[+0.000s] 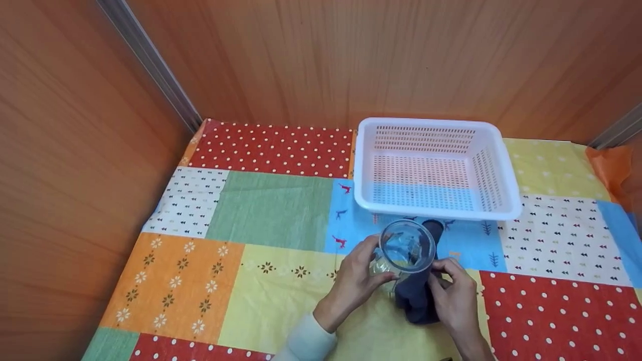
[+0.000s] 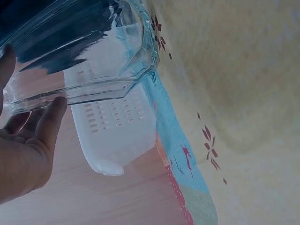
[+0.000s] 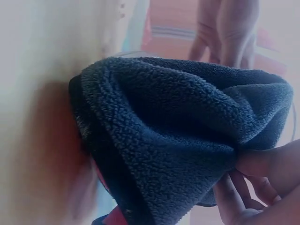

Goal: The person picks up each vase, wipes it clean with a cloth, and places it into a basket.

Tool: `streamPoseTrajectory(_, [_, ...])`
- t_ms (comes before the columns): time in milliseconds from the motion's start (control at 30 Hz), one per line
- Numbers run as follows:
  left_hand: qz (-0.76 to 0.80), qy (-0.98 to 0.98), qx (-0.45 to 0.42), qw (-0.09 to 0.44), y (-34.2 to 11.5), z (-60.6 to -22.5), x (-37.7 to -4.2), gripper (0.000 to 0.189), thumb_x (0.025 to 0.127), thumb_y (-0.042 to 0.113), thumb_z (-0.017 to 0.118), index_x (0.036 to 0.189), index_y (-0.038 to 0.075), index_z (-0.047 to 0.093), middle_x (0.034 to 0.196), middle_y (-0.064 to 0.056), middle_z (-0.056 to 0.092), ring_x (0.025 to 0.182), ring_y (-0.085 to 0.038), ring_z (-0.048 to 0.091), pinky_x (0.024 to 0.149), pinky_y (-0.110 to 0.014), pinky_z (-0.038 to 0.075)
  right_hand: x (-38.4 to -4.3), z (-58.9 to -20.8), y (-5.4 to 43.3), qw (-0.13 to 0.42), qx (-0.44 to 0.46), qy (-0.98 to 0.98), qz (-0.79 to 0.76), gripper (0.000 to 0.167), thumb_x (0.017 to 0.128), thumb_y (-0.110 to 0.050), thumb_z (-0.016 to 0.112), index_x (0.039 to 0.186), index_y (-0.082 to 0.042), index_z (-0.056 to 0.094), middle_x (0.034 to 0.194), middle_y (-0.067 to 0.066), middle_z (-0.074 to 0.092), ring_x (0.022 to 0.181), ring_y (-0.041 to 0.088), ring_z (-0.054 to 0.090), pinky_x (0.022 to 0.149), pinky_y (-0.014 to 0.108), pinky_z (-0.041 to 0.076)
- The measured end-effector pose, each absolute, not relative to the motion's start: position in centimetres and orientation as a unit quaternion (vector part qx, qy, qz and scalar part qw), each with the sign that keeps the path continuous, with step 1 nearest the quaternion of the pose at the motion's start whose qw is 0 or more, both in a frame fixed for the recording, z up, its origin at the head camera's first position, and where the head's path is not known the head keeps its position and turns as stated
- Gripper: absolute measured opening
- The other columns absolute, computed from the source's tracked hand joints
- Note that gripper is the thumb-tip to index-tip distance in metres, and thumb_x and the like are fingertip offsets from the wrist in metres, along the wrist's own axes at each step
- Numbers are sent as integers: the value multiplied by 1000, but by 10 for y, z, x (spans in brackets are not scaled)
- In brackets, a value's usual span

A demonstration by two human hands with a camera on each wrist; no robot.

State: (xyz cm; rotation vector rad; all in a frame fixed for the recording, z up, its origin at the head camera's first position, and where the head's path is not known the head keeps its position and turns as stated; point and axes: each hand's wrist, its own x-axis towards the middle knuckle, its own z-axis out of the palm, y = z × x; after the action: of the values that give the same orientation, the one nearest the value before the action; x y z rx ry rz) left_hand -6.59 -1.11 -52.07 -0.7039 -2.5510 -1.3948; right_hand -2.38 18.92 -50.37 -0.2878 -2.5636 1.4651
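Observation:
A clear glass jar [image 1: 396, 250] stands tilted in my left hand [image 1: 353, 273], its round rim facing up toward the head camera. In the left wrist view the thumb and fingers of that hand grip the glass jar [image 2: 108, 89] near one end. Against the jar's right side hangs a dark grey fleecy cloth [image 1: 419, 296]. My right hand [image 1: 456, 296] pinches this cloth between thumb and fingers. The right wrist view shows the cloth [image 3: 178, 122] folded, with a black hemmed edge, covering most of the jar from that side.
A white plastic basket [image 1: 511, 200] with slotted walls stands just beyond the hands. A patchwork-print tablecloth [image 1: 281, 210] covers the table. Wooden panels [image 1: 301, 60] rise at the back and left. Orange fabric [image 1: 612, 170] lies at the far right corner.

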Motion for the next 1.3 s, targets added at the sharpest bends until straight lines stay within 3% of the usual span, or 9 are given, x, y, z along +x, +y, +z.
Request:
streamPoseTrajectory(133, [-463, -852, -234, 66, -12, -519, -66, 79, 78, 19, 93, 146, 9, 54, 134, -9, 69, 120, -21, 66, 96, -34, 59, -25, -516, 195, 56, -97, -873, 474, 16, 91, 18, 68, 100, 6, 70, 108, 21, 70, 105, 35, 71, 90, 45, 62])
streamPoseTrajectory(367, [-466, -853, -231, 58, -12, -519, -66, 81, 79, 19, 93, 148, 8, 53, 136, -10, 68, 122, -22, 65, 96, -32, 60, -27, -534, 201, 36, -90, -886, 454, 13, 90, 15, 70, 93, 3, 67, 104, 23, 73, 100, 34, 72, 77, 37, 65])
streamPoseTrajectory(533, [-470, -850, -228, 61, -11, -520, -65, 82, 78, 15, 94, 149, 12, 53, 136, -9, 68, 122, -21, 65, 95, -30, 60, -24, -535, 201, 19, -102, -886, 451, 11, 92, 15, 68, 96, 5, 66, 108, 26, 72, 103, 39, 72, 84, 49, 65])
streamPoseTrajectory(667, [-476, -848, -225, 63, -10, -520, -64, 81, 77, 17, 95, 147, 13, 54, 135, -8, 68, 122, -19, 65, 95, -28, 60, -18, -532, 197, 35, -110, -885, 451, 13, 91, 15, 68, 99, 5, 69, 106, 23, 71, 102, 40, 73, 86, 51, 64])
streamPoseTrajectory(900, [-467, -852, -224, 76, -10, -520, -64, 80, 76, 16, 95, 146, 11, 56, 135, -8, 69, 119, -20, 67, 94, -29, 60, -9, -521, 185, 52, -134, -883, 447, 15, 91, 13, 71, 103, 4, 74, 105, 18, 71, 107, 37, 73, 86, 43, 64])
streamPoseTrajectory(1300, [-421, -875, -195, 141, 1, -522, -58, 83, 74, 24, 98, 144, 5, 56, 132, -7, 69, 113, -22, 67, 92, -38, 60, 2, -519, 169, 141, -106, -883, 434, 14, 85, 13, 79, 93, 2, 76, 94, 12, 71, 95, 34, 76, 77, 39, 65])
